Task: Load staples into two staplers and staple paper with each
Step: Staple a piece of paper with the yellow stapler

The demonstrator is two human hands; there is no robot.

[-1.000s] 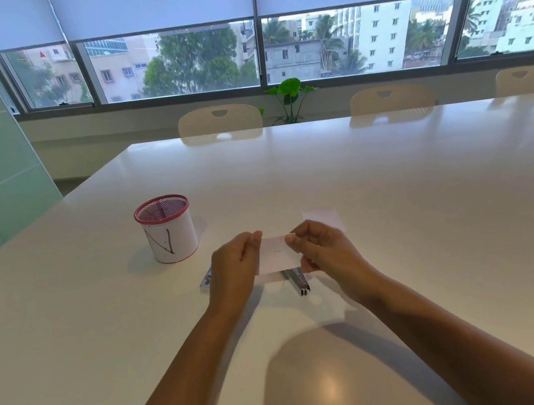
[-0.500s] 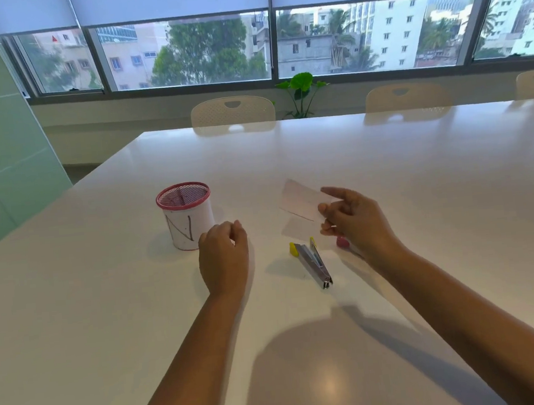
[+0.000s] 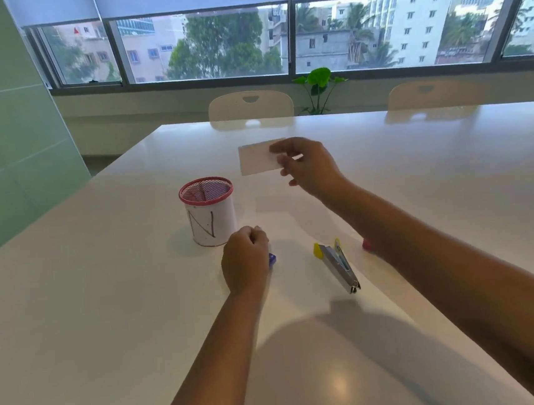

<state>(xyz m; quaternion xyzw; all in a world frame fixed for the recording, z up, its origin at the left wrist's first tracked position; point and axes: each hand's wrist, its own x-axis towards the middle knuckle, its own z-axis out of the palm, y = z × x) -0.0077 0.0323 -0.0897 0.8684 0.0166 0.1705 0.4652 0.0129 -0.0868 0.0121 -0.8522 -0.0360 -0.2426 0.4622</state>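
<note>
My right hand (image 3: 311, 168) pinches a small white paper slip (image 3: 256, 157) by its right end and holds it in the air over the table, beyond the pen cup. A silver stapler with yellow ends (image 3: 338, 264) lies closed on the table between my forearms. My left hand (image 3: 245, 261) is curled on the table with its fingers around a small blue object (image 3: 272, 258). Only a corner of that object shows. A small pink object (image 3: 366, 245) peeks out from behind my right forearm, mostly hidden.
A white pen cup with a red mesh rim (image 3: 210, 219) stands left of my hands. The white table (image 3: 107, 315) stretches far and right. Two pale chairs (image 3: 250, 106) (image 3: 428, 93) and a green plant (image 3: 319, 86) stand at the far side under the windows.
My left hand let go of the paper and dropped to the table over the blue object. My right hand lifted the paper up and away from me.
</note>
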